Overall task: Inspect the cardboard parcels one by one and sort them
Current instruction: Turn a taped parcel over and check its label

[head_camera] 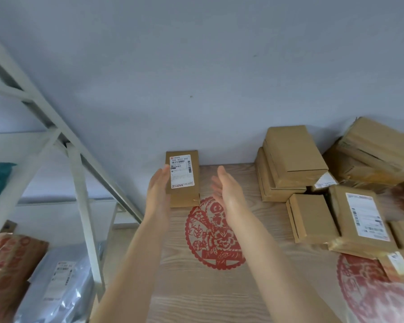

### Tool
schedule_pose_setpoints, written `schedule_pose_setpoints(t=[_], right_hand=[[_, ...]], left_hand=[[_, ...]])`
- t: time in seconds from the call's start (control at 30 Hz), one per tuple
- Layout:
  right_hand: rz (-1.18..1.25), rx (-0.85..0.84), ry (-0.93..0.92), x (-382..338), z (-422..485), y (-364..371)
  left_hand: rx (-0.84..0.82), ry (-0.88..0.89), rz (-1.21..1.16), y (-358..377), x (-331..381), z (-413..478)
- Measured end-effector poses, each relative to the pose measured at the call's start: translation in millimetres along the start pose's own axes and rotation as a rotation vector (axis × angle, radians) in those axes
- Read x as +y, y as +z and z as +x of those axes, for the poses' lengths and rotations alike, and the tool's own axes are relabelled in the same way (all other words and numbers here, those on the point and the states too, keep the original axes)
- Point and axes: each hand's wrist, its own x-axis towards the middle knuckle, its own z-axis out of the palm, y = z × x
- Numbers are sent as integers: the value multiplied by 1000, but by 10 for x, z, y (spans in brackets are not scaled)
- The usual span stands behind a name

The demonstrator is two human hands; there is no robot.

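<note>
Our flat left hand (158, 185) steadies a parcel (184, 169), label towards us, seemingly for reading, at the far edge of the counter (196, 299); our spread right hand (226, 187) hovers beside it, touching nothing.

1 head-worn wide-angle view looks forward and down, close over the pale wood-grain tabletop (191, 299), facing the plain grey wall (196, 66).

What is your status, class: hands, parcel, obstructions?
Left hand open, flat against left edge of labelled parcel. Right hand open, not touching. Parcel at the wall. Other parcels piled right, out of the way.
</note>
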Motion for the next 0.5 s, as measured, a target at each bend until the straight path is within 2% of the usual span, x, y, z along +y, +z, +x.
schedule_pose_setpoints(t=[0.13, 0.5], right_hand=[[63, 16, -80, -94, -371, -161], [173, 60, -227, -255, -1031, -927]], left_hand=[[-114, 62, 13, 123, 22, -452], [-229, 63, 33, 588, 14, -1148]])
